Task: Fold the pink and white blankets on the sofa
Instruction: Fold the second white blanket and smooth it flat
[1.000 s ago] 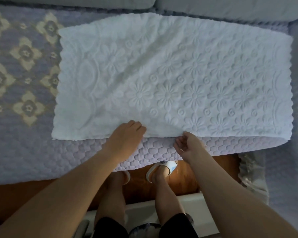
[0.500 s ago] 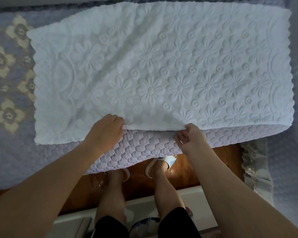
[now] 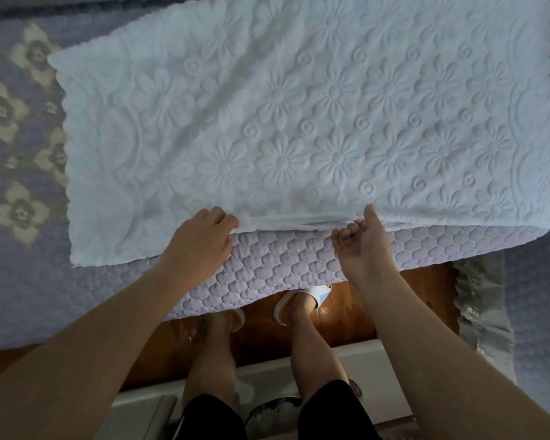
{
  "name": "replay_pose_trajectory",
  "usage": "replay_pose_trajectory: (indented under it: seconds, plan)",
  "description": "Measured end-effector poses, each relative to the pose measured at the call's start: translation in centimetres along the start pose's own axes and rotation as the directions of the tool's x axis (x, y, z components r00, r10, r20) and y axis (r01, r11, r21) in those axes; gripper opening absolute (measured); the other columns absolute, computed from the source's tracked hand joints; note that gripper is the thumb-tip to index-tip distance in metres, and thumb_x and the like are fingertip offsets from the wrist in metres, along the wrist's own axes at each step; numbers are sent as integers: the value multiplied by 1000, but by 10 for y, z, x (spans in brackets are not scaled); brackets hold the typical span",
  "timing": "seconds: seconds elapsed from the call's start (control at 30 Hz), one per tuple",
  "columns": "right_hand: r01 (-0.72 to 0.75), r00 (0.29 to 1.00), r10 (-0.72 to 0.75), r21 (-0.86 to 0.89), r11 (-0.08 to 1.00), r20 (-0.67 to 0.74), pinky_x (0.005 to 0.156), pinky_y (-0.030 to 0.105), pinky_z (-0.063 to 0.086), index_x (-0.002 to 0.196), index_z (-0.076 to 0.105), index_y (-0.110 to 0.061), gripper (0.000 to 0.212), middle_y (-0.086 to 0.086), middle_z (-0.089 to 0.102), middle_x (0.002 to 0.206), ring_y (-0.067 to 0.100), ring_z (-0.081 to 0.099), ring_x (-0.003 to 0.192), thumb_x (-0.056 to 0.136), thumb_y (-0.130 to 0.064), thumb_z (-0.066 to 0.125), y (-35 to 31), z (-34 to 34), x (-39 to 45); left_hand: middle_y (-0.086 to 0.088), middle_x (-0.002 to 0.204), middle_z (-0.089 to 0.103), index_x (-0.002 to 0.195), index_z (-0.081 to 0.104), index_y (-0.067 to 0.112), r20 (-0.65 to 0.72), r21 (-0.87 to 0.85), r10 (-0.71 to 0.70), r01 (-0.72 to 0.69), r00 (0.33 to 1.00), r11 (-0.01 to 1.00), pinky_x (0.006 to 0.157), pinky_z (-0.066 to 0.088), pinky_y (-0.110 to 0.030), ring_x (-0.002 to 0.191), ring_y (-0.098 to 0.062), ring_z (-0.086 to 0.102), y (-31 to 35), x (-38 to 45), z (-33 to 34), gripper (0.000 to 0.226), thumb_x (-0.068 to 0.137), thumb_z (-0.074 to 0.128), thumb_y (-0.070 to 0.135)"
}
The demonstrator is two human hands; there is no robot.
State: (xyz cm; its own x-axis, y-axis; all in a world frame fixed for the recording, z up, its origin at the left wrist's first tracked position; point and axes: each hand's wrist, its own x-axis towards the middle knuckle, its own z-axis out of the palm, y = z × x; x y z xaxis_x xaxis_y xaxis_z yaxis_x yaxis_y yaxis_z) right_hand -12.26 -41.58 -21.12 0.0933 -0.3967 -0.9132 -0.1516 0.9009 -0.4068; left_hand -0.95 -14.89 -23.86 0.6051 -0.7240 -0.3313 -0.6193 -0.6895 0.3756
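Note:
A white blanket (image 3: pixel 299 122) with raised flower patterns lies folded into a wide rectangle on the sofa seat. My left hand (image 3: pixel 200 239) grips its near edge left of the middle, fingers curled over the fabric. My right hand (image 3: pixel 361 239) is at the same edge further right, palm turned up, thumb on top of the blanket and fingers curled under the lifted edge. Between my hands the near edge is raised a little, showing its layers. No pink blanket is in view.
The sofa seat wears a lilac quilted cover (image 3: pixel 299 265) hanging over its front. A purple cover with cream flowers (image 3: pixel 16 122) lies to the left. Below are a wooden floor (image 3: pixel 394 300), my legs in white sandals (image 3: pixel 305 296), and a white low surface (image 3: pixel 356 363).
My left hand slid left along the near edge and curled over it. My right hand turned palm up and lifted the edge. The view shifted closer.

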Motion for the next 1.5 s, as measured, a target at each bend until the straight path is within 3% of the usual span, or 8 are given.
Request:
replay_pose_trajectory:
  seconds: [0.13, 0.23, 0.3, 0.7, 1.03, 1.2, 1.37, 1.5]
  plan:
    - [208, 970, -241, -620, 756, 32, 65, 30, 57, 114, 67, -15, 29, 0, 52, 73, 10, 49, 54, 91, -7, 52, -2, 2, -7, -3, 78, 56, 105, 54, 15, 5, -46, -162, 162, 987, 986, 57, 53, -43, 68, -24, 54, 5, 3, -7, 16, 92, 58, 5]
    - [488, 678, -490, -834, -256, 548, 81, 29, 49, 123, 67, -23, 39, -2, 53, 114, 14, 54, 101, 89, -7, 57, 13, -14, -1, 0, 69, 51, 99, 51, 17, -8, -1, -113, 113, 994, 994, 49, 47, -37, 60, -21, 49, 5, 3, -8, 25, 85, 62, 0]
    - [549, 521, -354, -622, -558, 777, 96, 39, 47, 117, 70, -17, 36, 2, 57, 122, 24, 49, 117, 84, -6, 62, 20, -23, 8, -2, 77, 53, 100, 55, 16, 12, 10, -8, 8, 1000, 1000, 46, 40, -31, 61, -21, 49, -2, -1, -4, 39, 73, 69, -7]
    - [603, 419, 5, -274, -750, 908, 106, 43, 40, 124, 63, -12, 52, 7, 53, 129, 29, 47, 122, 72, -8, 61, 57, -30, 0, -22, 122, 57, 96, 68, 1, 55, 307, 49, -64, 997, 950, 89, 44, -48, 105, -38, 54, 31, -44, 14, 27, 71, 58, 4]
    - [592, 635, -304, -701, -398, 710, 93, 33, 44, 124, 62, -17, 35, 0, 45, 131, 21, 40, 122, 89, -15, 60, 47, -20, 0, -14, 101, 52, 116, 59, 2, -10, 229, -281, 276, 960, 934, 78, 40, -43, 90, -31, 49, 38, -61, 24, 44, 74, 57, 16]
    - [481, 809, -386, -876, 4, 443, 97, 33, 34, 111, 61, -20, 32, -8, 39, 125, 14, 34, 119, 94, -46, 59, 51, -4, -15, -21, 137, 48, 143, 44, -5, 20, 183, -124, 118, 992, 976, 113, 36, -48, 128, -38, 45, 41, -56, 32, 68, 82, 64, 14]
    - [242, 952, -305, -648, 722, 16, 63, 28, 43, 85, 59, -9, 33, 1, 54, 84, 15, 51, 72, 94, -41, 65, 33, 18, -7, -19, 138, 47, 151, 35, -2, 49, 170, -96, 86, 994, 982, 113, 36, -50, 127, -37, 45, 37, -64, 40, 70, 85, 55, 11]
    - [25, 954, -179, -529, 848, -242, 67, 32, 53, 101, 67, -8, 19, 8, 67, 88, 22, 62, 74, 84, -18, 69, 15, 15, 17, -14, 128, 50, 152, 40, 11, 44, 134, -107, 100, 993, 986, 105, 42, -48, 119, -34, 48, 34, -67, 41, 71, 85, 60, 22]
